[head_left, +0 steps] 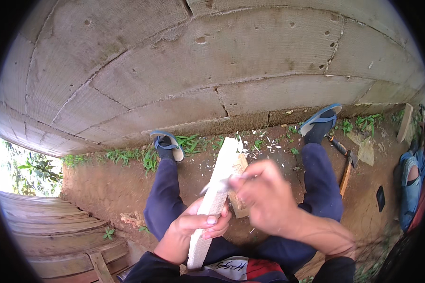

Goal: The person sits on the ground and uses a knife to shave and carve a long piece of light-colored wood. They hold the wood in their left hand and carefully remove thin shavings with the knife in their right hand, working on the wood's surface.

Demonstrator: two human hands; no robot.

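While the left grip (193, 221) clasps pale wood (225, 159) and the right grip (268, 198) a blade (220, 185), dirt (108, 186) borders a block wall (250, 54).

Your left hand (198, 222) is curled tight; just beside it, your right hand (269, 198) is blurred, forearm (323, 233) slanting inward.

Wood strip (214, 202) between legs (164, 203), wall (250, 52) ahead; probably hammer (351, 158) at right.

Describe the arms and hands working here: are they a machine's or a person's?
A person's: the left hand and right hand are both bare, with no gloves showing; the right is too blurred for fine detail. Dark sleeves leave much of the right forearm uncovered.
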